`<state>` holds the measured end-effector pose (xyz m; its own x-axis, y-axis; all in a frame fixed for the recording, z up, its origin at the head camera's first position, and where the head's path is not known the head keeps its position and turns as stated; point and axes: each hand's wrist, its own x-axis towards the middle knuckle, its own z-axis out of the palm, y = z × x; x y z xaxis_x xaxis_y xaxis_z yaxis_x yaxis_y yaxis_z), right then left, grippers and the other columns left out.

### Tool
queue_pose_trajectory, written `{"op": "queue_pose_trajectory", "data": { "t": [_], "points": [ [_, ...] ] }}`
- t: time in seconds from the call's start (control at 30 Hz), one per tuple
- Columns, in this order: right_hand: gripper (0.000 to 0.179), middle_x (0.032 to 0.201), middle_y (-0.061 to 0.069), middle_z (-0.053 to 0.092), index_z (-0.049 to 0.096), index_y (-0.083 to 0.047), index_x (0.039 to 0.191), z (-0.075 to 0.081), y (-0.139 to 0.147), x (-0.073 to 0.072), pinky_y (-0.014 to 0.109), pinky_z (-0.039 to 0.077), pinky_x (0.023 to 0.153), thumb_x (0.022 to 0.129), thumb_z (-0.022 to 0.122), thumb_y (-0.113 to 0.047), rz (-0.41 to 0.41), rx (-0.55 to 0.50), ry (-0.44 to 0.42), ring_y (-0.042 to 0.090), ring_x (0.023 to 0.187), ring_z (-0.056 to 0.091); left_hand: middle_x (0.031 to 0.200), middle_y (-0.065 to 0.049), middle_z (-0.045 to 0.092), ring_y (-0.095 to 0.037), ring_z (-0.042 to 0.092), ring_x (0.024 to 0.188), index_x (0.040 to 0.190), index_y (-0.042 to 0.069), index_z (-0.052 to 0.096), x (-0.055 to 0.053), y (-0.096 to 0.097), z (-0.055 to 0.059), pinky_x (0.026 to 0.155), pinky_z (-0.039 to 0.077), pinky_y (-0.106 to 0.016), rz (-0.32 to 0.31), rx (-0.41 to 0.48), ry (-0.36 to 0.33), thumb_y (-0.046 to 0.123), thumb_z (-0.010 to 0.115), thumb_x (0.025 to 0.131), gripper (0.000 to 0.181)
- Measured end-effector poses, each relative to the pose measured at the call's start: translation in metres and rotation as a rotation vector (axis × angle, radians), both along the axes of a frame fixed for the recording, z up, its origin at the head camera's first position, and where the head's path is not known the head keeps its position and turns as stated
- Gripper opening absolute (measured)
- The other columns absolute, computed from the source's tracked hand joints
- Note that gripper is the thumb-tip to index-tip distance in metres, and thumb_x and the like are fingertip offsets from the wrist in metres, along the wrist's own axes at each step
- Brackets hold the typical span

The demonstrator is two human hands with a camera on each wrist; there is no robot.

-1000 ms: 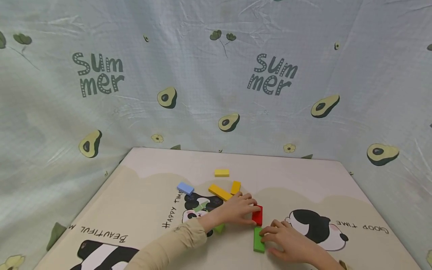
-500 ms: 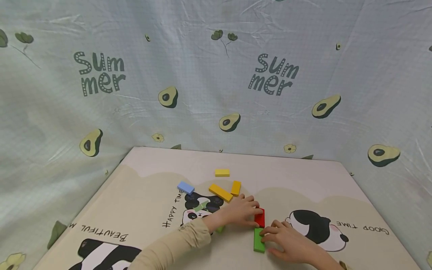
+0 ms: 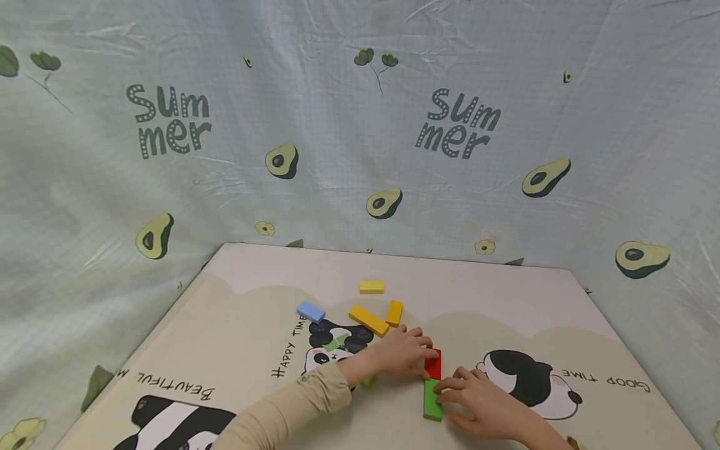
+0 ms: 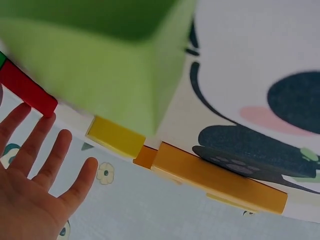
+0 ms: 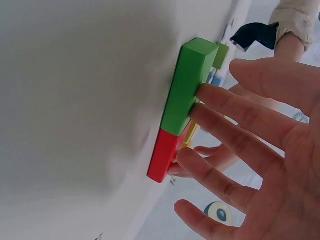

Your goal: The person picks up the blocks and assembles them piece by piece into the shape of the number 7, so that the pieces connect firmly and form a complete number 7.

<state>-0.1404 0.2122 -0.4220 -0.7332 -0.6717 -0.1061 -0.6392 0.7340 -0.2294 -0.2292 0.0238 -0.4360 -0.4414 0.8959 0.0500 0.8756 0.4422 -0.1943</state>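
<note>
A red block (image 3: 434, 369) and a green block (image 3: 432, 407) lie end to end on the table, forming one straight row. My left hand (image 3: 398, 353) is at the red block, and its fingertips touch that block's side in the left wrist view, with the fingers spread. At the green block, the index and middle fingertips of my right hand (image 5: 260, 145) touch the long side, while the thumb stays apart from it. Under my left wrist sits another green block (image 4: 100, 75), large and blurred in the left wrist view, mostly hidden by the arm in the head view.
Beyond my left hand lie a long orange block (image 3: 369, 320), a shorter orange block (image 3: 394, 313) and a yellow block (image 3: 372, 287). A blue block (image 3: 311, 312) is farther left. Panda drawings cover the tablecloth (image 3: 478, 300), and a printed curtain (image 3: 337, 125) hangs behind.
My left hand has shifted slightly right and nearer, sliding the red block into line against the end of the green one. The right hand has stayed in place.
</note>
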Motion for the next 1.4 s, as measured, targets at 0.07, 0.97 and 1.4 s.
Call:
{"op": "queue_pose_trajectory", "data": {
  "t": [0.07, 0.97, 1.4],
  "points": [
    [0.02, 0.11, -0.01, 0.059, 0.062, -0.032, 0.102, 0.0, 0.0, 0.0, 0.04, 0.038, 0.076, 0.082, 0.06, -0.034, 0.001, -0.001, 0.0, 0.008, 0.092, 0.042, 0.115, 0.01, 0.058, -0.008, 0.049, 0.099, 0.12, 0.031, 0.054, 0.0, 0.0, 0.0, 0.079, 0.041, -0.025, 0.006, -0.004, -0.006, 0.051, 0.052, 0.082, 0.043],
    [0.016, 0.105, -0.013, 0.058, 0.061, -0.034, 0.099, -0.01, 0.006, -0.002, 0.038, 0.04, 0.075, 0.083, 0.059, -0.034, 0.037, -0.05, 0.074, 0.007, 0.093, 0.044, 0.111, 0.012, 0.06, -0.007, 0.047, 0.098, 0.117, 0.031, 0.057, -0.003, 0.003, 0.003, 0.08, 0.038, -0.026, 0.035, 0.039, -0.122, 0.05, 0.06, 0.077, 0.044],
    [0.025, 0.095, -0.009, 0.056, 0.06, -0.021, 0.089, -0.021, -0.002, -0.009, 0.035, 0.043, 0.072, 0.074, 0.066, -0.042, -0.034, -0.003, 0.317, 0.01, 0.087, 0.045, 0.111, 0.012, 0.06, -0.006, 0.046, 0.096, 0.116, 0.029, 0.057, -0.007, 0.005, 0.007, 0.072, 0.032, -0.019, 0.031, 0.018, -0.148, 0.052, 0.06, 0.075, 0.047]
  ]
}}
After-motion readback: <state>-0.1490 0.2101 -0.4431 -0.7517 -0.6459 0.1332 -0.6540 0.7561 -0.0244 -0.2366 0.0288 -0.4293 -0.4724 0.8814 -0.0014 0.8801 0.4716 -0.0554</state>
